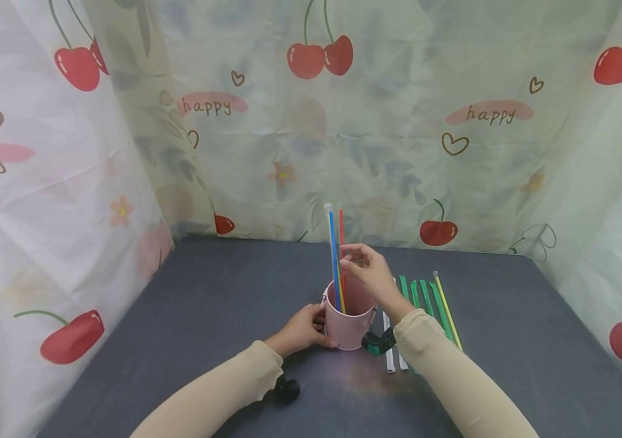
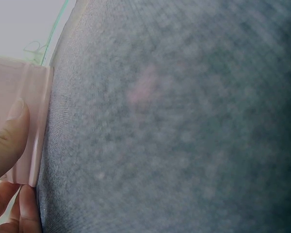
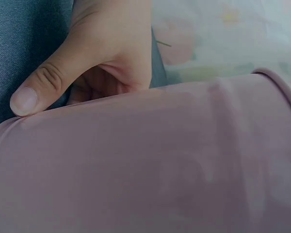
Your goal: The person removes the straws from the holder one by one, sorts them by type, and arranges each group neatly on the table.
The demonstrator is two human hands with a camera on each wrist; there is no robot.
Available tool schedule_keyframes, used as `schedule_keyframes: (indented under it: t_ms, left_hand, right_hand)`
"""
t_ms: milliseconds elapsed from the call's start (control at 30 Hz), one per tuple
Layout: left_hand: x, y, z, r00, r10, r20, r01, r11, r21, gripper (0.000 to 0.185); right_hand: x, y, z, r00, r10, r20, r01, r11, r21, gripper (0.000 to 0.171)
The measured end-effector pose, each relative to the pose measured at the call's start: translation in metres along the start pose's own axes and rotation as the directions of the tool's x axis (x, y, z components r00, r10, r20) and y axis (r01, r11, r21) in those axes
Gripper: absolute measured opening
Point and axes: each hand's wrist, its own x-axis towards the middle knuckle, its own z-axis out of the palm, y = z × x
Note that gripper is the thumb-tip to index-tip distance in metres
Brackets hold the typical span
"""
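Note:
A pink metal cup (image 1: 350, 322) stands mid-table on the dark grey cloth. My left hand (image 1: 302, 328) grips its left side, thumb on the wall; the left wrist view shows that thumb on the cup (image 2: 19, 97), and the right wrist view shows the left hand (image 3: 102, 48) behind the cup (image 3: 160, 160). A blue straw (image 1: 332, 243), a red straw (image 1: 341, 228) and a yellow straw (image 1: 340, 298) stand in the cup. My right hand (image 1: 368, 271) is above the rim and pinches the red straw.
Several green straws (image 1: 425, 298), a yellow one (image 1: 444, 304) and white ones (image 1: 389, 347) lie on the table right of the cup. Cherry-print curtains close off the left, back and right. Bare grey table (image 2: 184, 136) spreads left of the cup.

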Motion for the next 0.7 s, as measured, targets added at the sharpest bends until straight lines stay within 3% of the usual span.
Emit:
schedule_keyframes:
  t_ms: [367, 700]
  left_hand:
    - [-0.0003, 0.0008, -0.0005, 1.0, -0.022, -0.001, 0.022, 1.0, 0.012, 0.069]
    - [0.0006, 0.0009, 0.0, 0.999, -0.036, 0.001, 0.036, 0.999, 0.019, 0.07]
  right_hand:
    - [0.0007, 0.0002, 0.0047, 1.0, -0.009, -0.007, 0.009, 1.0, -0.017, 0.033]
    - [0.001, 0.0021, 0.0055, 0.999, 0.035, -0.012, -0.036, 0.99, -0.139, 0.033]
